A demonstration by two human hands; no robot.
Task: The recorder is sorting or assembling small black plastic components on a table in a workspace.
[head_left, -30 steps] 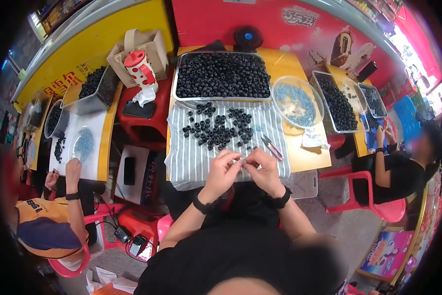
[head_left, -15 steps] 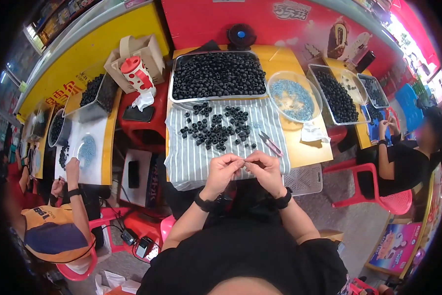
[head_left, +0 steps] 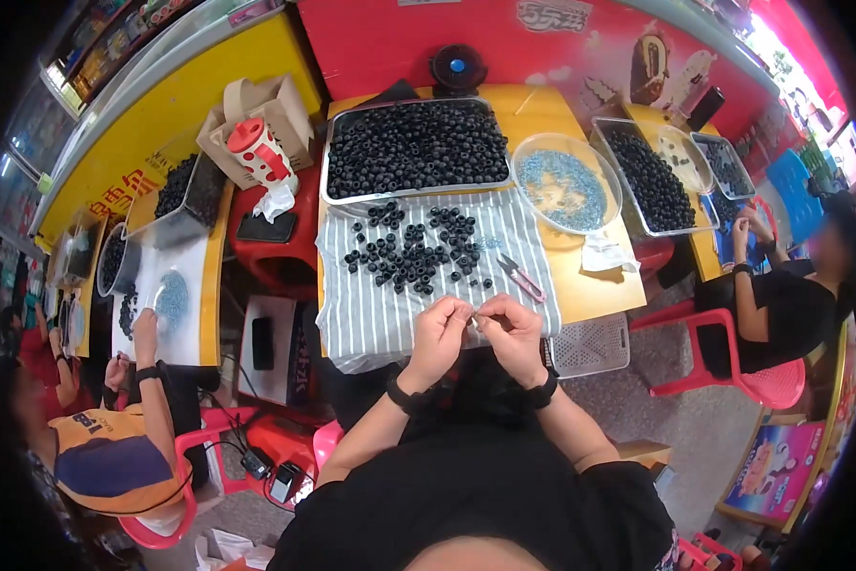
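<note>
Fingertips of my left hand (head_left: pixel 439 333) and my right hand (head_left: pixel 510 333) meet in a pinch over the front edge of a striped cloth (head_left: pixel 371 328). Whatever they hold is too small to make out. Beyond them on the cloth lies a loose spread of round black pieces with holes (head_left: pixel 414 252). A little pile of pale blue bits (head_left: pixel 488 244) is beside that spread. Small thread snips (head_left: pixel 523 279) with pink handles rest just past my right hand.
A tray (head_left: pixel 325 181) full of black pieces stands behind the cloth. To its right are a clear round dish (head_left: pixel 618 205) with blue bits and a crumpled tissue (head_left: pixel 607 254). Co-workers sit left and right. A red stool (head_left: pixel 285 252) bears a phone (head_left: pixel 266 226) and a spotted cup (head_left: pixel 261 152).
My hands stay pinched together, the left one turned a little more upright. The whole view has shifted slightly; the pieces on the cloth lie as before.
</note>
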